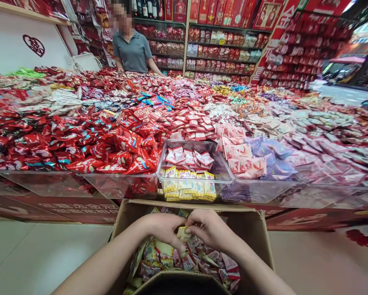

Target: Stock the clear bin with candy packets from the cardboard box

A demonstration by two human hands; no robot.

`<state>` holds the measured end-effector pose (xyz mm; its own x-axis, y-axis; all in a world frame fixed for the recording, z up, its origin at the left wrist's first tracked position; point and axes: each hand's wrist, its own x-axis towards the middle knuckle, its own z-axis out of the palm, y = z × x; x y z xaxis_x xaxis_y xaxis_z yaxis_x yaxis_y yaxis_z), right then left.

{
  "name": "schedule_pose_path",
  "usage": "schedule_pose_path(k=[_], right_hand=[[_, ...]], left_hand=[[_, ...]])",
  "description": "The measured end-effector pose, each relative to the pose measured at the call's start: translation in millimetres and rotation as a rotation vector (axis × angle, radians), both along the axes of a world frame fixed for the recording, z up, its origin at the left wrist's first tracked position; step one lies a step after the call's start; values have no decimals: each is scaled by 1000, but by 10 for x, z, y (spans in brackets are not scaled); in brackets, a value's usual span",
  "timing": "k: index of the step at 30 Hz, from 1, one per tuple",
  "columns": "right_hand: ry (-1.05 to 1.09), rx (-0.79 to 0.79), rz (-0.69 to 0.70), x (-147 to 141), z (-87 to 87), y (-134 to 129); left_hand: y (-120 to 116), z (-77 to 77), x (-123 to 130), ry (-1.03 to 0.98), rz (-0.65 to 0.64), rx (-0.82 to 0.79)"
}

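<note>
Both my hands are inside an open cardboard box (265, 237) filled with small wrapped sweets (199, 260). Between the fingertips of my right hand (211, 229) is pinched a small pale yellow candy packet (183, 233). My left hand (163, 229) curves close to that packet from the other side, thumb and fingers apart; whether it touches the packet I cannot tell. Just beyond the box, a clear plastic bin (227, 177) holds red-and-white packets (188, 157) at the back and yellow-and-white packets (190, 186) lined up along its front.
Red snack packets (128, 143) are heaped left of the bin, pink packets (242, 155) and purple packets (273, 153) right of it. Behind the wide display stands a person (131, 51) in a grey shirt. Stocked shelves (227, 51) line the back. Tiled floor (48, 254) shows beside the box.
</note>
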<state>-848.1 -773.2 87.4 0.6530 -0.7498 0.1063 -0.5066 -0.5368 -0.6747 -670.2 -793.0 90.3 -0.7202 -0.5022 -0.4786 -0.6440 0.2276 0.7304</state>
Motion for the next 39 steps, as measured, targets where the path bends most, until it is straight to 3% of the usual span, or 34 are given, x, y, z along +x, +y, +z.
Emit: schedule_pose_path(k=[3, 6, 9, 11, 14, 17, 21, 24, 31, 35, 39], right_hand=[[-328, -136, 74, -125, 201, 49], [-497, -158, 22, -214, 254, 55], [-547, -20, -56, -241, 207, 24], [-609, 165, -163, -215, 159, 6], [-753, 495, -417, -146, 96, -11], [-732, 660, -491, -99, 58, -23], [-667, 604, -423, -99, 61, -11], [-623, 502, -385, -114, 85, 21], [-462, 308, -301, -118, 61, 40], [-450, 282, -267, -108, 44, 28], [-499, 361, -299, -95, 32, 30]], left_hand=[[29, 194, 30, 414, -31, 351], [18, 219, 81, 602, 203, 584], [18, 155, 99, 701, 463, 518], [38, 121, 71, 728, 577, 416], [82, 105, -8, 750, 649, 230], [112, 98, -78, 769, 660, 130], [120, 96, -115, 820, 732, 166], [117, 136, -103, 848, 822, 78], [95, 188, -44, 748, 772, -157], [84, 143, -57, 784, 809, -85], [72, 120, -67, 820, 833, -19]])
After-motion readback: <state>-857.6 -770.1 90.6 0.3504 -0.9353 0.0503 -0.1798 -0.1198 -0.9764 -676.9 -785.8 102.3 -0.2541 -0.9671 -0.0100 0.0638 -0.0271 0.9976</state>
